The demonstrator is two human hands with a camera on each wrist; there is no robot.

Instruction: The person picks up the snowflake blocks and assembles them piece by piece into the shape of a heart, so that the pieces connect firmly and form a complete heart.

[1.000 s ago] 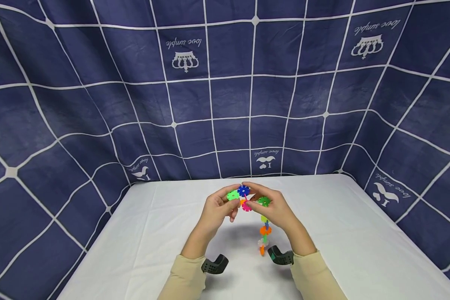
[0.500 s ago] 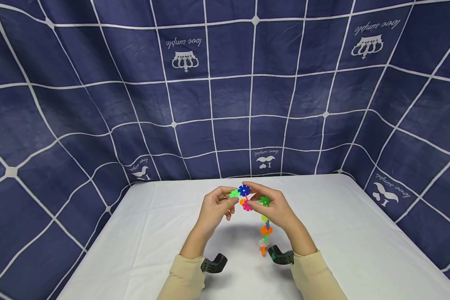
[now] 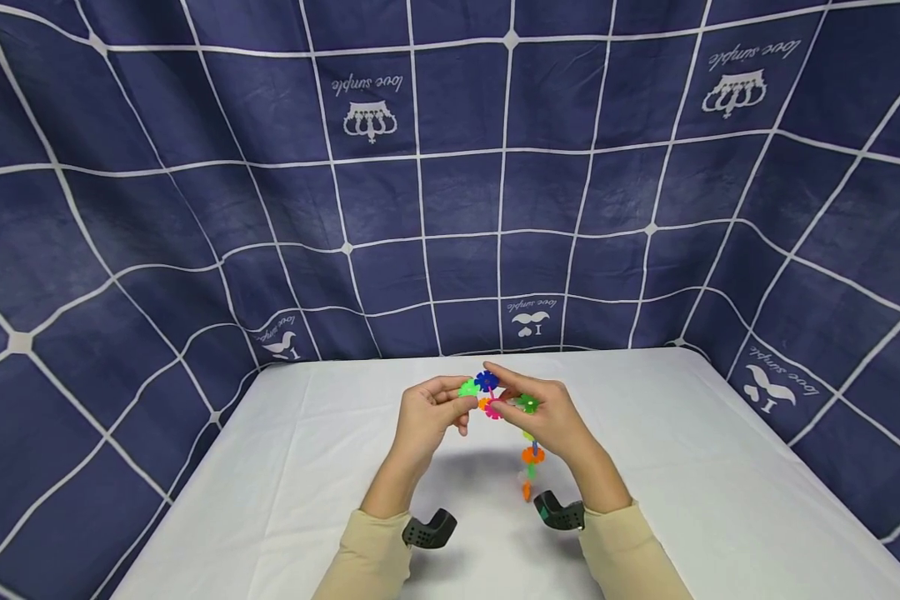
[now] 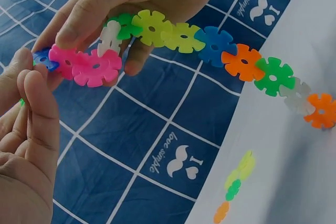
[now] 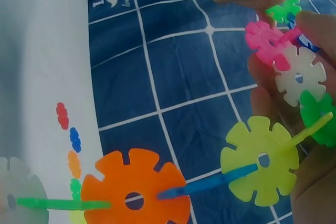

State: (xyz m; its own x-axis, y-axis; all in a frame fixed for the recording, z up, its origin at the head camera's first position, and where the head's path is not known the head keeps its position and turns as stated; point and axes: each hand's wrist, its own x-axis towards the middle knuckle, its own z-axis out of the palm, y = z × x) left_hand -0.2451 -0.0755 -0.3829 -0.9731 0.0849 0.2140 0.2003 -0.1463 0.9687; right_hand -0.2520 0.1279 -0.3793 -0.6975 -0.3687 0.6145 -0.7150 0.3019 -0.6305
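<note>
A chain of interlocked notched plastic discs, like snowflake building discs, runs between the hands. My left hand point(image 3: 423, 417) pinches the light green disc point(image 3: 468, 388) at its upper end, joined to a dark blue disc point(image 3: 486, 381). My right hand point(image 3: 551, 412) holds the chain around the pink discs point(image 4: 97, 68), its thumb pressing there. Past the right hand the chain hangs through a clear disc point(image 5: 300, 76), a green disc point(image 5: 320, 116), yellow discs point(image 4: 152, 28), a blue disc point(image 4: 215, 46) and an orange disc point(image 5: 135, 187), ending in another orange disc point(image 4: 321, 111).
More coloured discs lie in a row on the white table, among them a red disc point(image 5: 62, 115) and a yellow disc point(image 4: 245, 165). The white-covered table point(image 3: 330, 433) meets a dark blue gridded curtain point(image 3: 457, 200) at the back and sides.
The left hand has shifted slightly left, its thumb a little apart from the blue disc. The hanging end of the chain has risen a little. The right hand stays nearly still.
</note>
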